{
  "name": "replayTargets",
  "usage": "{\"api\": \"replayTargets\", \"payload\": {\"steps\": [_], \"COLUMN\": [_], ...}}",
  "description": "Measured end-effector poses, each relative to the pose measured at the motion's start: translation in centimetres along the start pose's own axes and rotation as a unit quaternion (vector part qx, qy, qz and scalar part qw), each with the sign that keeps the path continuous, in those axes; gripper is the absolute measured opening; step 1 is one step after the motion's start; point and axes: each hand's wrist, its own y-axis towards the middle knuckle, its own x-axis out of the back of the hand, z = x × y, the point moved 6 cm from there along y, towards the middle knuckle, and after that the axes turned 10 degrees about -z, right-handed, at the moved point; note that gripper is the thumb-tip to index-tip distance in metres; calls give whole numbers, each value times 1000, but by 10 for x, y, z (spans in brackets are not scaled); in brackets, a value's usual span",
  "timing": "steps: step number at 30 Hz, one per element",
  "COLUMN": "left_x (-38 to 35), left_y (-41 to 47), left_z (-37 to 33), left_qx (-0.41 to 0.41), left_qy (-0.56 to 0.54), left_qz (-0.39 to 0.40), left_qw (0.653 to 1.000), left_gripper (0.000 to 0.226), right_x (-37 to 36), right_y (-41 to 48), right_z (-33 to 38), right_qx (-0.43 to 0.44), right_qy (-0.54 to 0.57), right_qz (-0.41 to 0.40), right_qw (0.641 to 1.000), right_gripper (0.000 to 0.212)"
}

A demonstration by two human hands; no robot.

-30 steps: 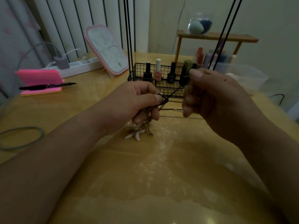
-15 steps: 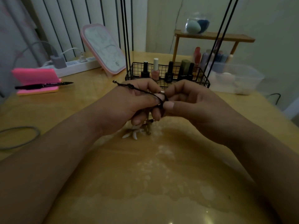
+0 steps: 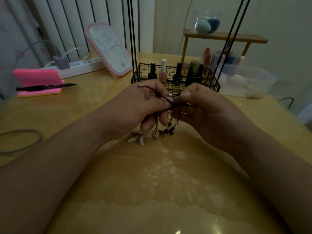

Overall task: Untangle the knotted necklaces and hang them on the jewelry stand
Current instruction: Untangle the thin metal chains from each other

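Observation:
A dark cord necklace (image 3: 171, 114) with small beads is bunched between both hands above the table. My left hand (image 3: 140, 110) pinches the knot with thumb and forefinger, and a loose cord end lies over its knuckles. My right hand (image 3: 202, 110) pinches the cord right beside it, fingertips touching the left thumb. Beaded strands dangle below the hands. A white shell-like pendant (image 3: 139, 137) rests on the table under my left hand, partly hidden. The black wire jewelry stand (image 3: 175, 76) rises just behind the hands, its thin uprights running out of the top of the view.
Nail polish bottles (image 3: 163, 70) fill the stand's wire basket. A pink-framed mirror (image 3: 108, 48), a power strip (image 3: 76, 66), a pink notepad with a pen (image 3: 38, 81), a clear plastic box (image 3: 246, 80), a wooden shelf (image 3: 224, 37) and a grey cable (image 3: 22, 141) surround the work area.
My right hand came down from a raised pull and closed in on my left hand. The cord went slack; its loose end lies over my left knuckles, and beaded strands now dangle below.

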Motion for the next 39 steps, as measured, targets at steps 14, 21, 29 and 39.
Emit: {"api": "replayTargets", "payload": {"steps": [14,21,29,39], "left_x": [-1,6,1,4], "left_y": [-1,1,0,0], "left_z": [5,0,4,7], "left_qx": [33,43,78,78], "left_qy": [-17,-55,-97,-130], "left_qz": [34,13,56,74], "left_qw": [999,997,991,986], "left_gripper": [13,16,24,39], "right_x": [20,14,7,-1], "right_y": [-4,-10,-10,-7], "right_z": [20,16,26,6], "right_qx": [-22,7,155,-27], "right_qy": [-112,-391,-339,-141], "right_qz": [-44,41,-120,19], "right_qw": [992,920,920,989], "right_gripper": [25,34,7,34]}}
